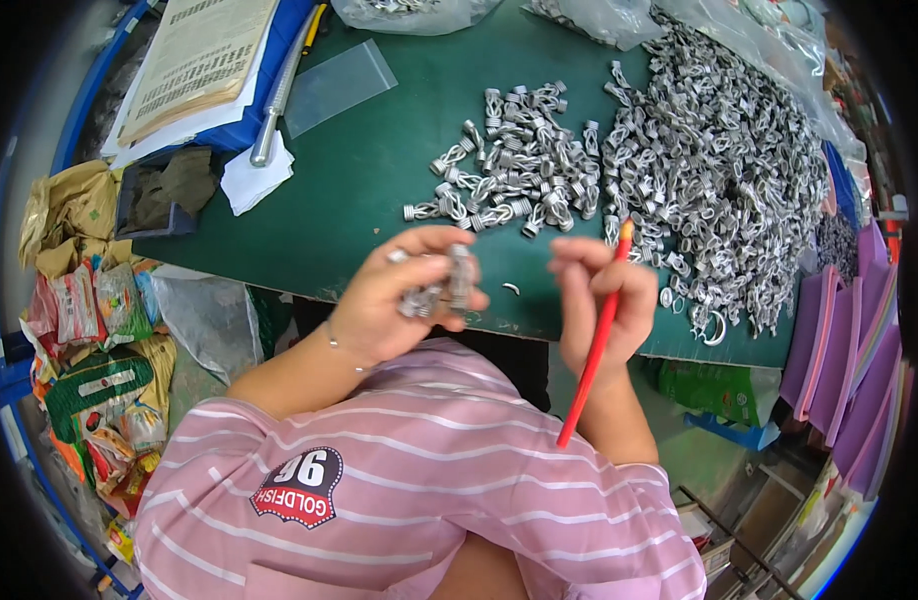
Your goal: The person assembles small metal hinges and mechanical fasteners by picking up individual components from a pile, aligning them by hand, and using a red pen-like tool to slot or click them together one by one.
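Observation:
My left hand [394,295] is closed around a few small silvery metal parts [459,275] with ribbed, coil-like bodies. Some of them are partly hidden by the fingers. My right hand [614,305] grips a slim red rod [601,350] with a yellowish tip, slanting across the palm; the tip points away from me. Beyond both hands lies a loose cluster of similar looped metal parts [529,160] on the green table [399,130]. Between the hands, near the table's front edge, rests a small curved silver piece [512,288].
A much larger heap of metal parts [719,170] covers the table's right side, with clear plastic bags [779,50] behind it. At the left stand papers [194,70], a metal rod [279,105], a flat zip bag [341,88] and a dark bin [164,195]. Purple folders [849,340] stand right.

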Action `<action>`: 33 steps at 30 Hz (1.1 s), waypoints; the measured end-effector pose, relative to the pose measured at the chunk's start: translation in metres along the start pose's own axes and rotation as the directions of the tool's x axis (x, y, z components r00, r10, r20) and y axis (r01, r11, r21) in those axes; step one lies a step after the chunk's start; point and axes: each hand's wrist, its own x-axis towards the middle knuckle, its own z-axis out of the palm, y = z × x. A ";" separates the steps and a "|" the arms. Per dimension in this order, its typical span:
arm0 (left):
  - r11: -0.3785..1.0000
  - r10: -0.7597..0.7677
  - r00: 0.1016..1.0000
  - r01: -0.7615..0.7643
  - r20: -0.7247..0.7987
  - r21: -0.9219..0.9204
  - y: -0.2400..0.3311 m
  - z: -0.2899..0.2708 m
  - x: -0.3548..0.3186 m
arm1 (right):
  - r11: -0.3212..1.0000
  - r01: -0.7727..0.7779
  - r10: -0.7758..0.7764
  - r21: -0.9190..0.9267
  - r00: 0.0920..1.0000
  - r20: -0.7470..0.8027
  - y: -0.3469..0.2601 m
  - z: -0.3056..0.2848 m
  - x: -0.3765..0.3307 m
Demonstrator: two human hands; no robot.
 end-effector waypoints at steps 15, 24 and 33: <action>0.919 0.228 0.142 -0.359 -0.963 0.164 0.078 -0.248 -0.210 | 0.694 0.216 -0.048 -0.687 0.966 0.255 0.028 -0.003 0.026; 0.323 0.842 0.529 -0.346 -0.101 0.881 0.040 -0.093 -0.097 | 0.953 -0.045 -0.002 0.299 0.988 0.154 0.003 0.015 0.015; 0.783 0.148 0.982 -0.188 0.116 0.593 0.009 0.004 -0.003 | 0.979 -0.070 0.024 0.190 0.972 0.235 -0.004 0.014 -0.001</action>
